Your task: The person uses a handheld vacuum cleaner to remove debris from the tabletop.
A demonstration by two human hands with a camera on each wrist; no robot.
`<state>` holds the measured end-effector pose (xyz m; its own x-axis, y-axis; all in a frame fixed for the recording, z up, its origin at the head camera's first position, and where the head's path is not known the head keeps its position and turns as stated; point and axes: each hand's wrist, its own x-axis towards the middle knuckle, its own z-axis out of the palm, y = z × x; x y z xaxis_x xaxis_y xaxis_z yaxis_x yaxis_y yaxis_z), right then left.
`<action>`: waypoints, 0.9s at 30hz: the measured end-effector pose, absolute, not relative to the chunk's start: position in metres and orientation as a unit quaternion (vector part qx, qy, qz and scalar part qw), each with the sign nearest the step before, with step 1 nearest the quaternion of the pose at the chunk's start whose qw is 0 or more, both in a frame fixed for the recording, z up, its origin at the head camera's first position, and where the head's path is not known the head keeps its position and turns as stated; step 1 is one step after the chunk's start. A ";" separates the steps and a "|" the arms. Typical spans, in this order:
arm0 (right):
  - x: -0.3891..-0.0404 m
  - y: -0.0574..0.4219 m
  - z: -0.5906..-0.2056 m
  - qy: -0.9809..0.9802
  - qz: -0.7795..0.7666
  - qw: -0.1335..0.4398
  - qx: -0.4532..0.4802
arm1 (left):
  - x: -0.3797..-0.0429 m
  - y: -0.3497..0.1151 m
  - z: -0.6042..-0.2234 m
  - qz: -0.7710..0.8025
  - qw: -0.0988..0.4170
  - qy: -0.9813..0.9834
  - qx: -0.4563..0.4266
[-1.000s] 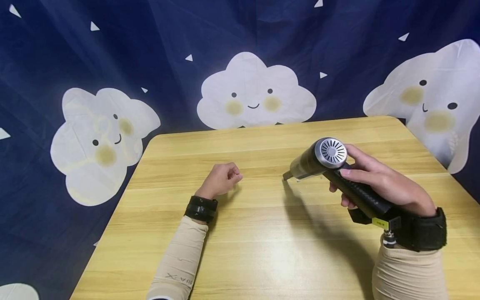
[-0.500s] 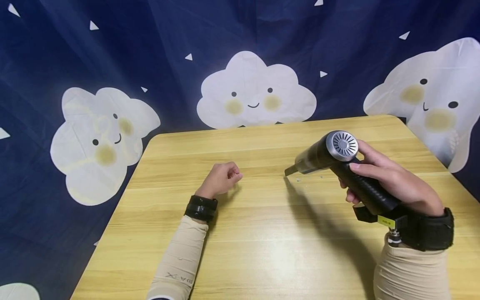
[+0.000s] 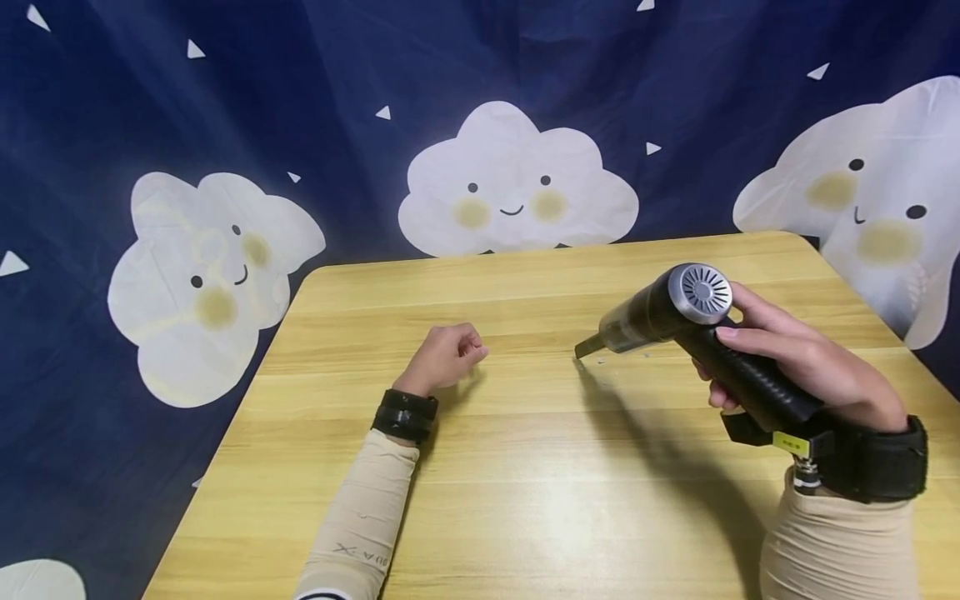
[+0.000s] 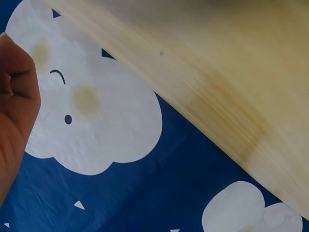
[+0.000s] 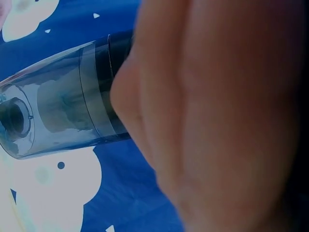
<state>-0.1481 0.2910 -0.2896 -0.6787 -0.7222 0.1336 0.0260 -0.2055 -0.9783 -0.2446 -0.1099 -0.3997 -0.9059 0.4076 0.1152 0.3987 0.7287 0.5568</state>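
My right hand (image 3: 817, 358) grips the black handle of a handheld vacuum cleaner (image 3: 651, 312), thumb along its upper side. It has a silver vented end cap, a see-through dust cup (image 5: 63, 96) and a narrow dark nozzle (image 3: 591, 344) slanting down to the left. The nozzle's tip is close over the tabletop, beside a tiny pale scrap (image 3: 601, 361); another scrap (image 3: 647, 356) lies further right, under the vacuum. In the right wrist view my fingers (image 5: 203, 111) cover much of the body. My left hand (image 3: 446, 358) rests on the table to the left, fingers loosely curled, holding nothing.
The light wood table (image 3: 480, 517) carries both forearms. Behind it hangs a dark blue curtain (image 3: 345, 50) printed with smiling white clouds, close to the far edge. A small speck (image 4: 161, 53) shows on the wood in the left wrist view.
The right hand and vacuum cleaner have shifted right, the nozzle tip only slightly. The left hand has stayed in place. The whole head view has drifted a little.
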 end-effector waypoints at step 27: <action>-0.140 0.306 -0.294 0.558 -0.721 0.279 -0.302 | -0.246 -0.107 -0.402 0.293 0.014 0.931 0.217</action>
<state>-0.1398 0.3063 -0.2936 -0.6613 -0.7398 0.1241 0.0653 -0.2216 -0.9729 -0.2461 -0.1070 -0.4019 -0.9057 0.4118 0.1009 0.3954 0.7344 0.5516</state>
